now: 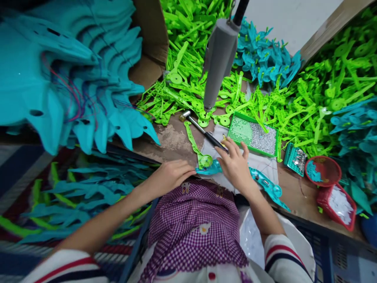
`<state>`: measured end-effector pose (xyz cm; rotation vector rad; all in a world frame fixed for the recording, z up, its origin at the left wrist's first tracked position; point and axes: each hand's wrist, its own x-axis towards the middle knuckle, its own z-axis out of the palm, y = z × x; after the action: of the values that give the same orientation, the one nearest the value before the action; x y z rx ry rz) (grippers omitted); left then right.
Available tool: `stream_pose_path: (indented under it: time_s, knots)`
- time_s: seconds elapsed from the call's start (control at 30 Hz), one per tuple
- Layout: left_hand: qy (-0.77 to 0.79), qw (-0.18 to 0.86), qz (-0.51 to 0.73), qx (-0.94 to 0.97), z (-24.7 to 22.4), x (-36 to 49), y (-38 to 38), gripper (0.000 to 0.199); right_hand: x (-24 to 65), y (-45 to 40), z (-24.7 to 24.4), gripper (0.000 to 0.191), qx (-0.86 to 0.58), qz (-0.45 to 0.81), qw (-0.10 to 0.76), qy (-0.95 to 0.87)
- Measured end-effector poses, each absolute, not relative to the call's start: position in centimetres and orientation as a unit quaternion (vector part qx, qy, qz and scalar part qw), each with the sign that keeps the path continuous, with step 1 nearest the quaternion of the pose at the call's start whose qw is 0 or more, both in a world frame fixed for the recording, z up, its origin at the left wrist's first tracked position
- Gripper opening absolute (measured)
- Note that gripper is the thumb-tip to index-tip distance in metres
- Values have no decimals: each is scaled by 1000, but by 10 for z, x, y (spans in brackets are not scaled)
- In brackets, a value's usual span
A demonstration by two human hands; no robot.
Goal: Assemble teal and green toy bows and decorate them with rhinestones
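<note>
My left hand (169, 176) is at the table's front edge, its fingers together at the left end of a small blue part (211, 169). Over the same part's right end hovers my right hand (235, 163), fingers apart, with its fingertips near the black handle of a hammer (203, 129). A green arm-shaped piece (194, 145) with a round end lies just beyond the blue part. To the right of my right wrist, a longer blue piece (266, 182) rests along the table edge.
A grey powered screwdriver (220, 59) hangs above the table (173, 141). Green parts (188, 90) are heaped behind. A green tray (253, 152) holds small metal pieces. Red containers (323, 171) stand at the right. Stacked blue shells (112, 90) fill the left.
</note>
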<state>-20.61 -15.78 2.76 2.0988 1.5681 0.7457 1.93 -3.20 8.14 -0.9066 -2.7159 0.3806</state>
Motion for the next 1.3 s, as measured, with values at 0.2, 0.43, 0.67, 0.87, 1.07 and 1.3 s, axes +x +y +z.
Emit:
stream_pose_path:
  time_s: [0.2,0.43,0.67,0.87,1.07,1.3]
  knots:
    - [549,253,303,737,44,-216,-134,23,-30,-49,68,36,-229,361,69,-901]
    - [592,379,433,564,11,-225,-130,40,-35,-6,63,29,-279,499,82,-816]
    - [559,146,329,747,-22,-220,-116,44,-73,27,49,23,-357,450,161,-803]
    - [568,115,300,758,-27,-212,-128,43,-109,27,26,23,-378,409,108,-824]
    - [576,110,291,756,-26,-211,-130,43,-114,20,12,21,-403,319,86,-854]
    - [576,107,297,754,-26,-212,-129,42,-115,18,5,20,-434,283,76,-852]
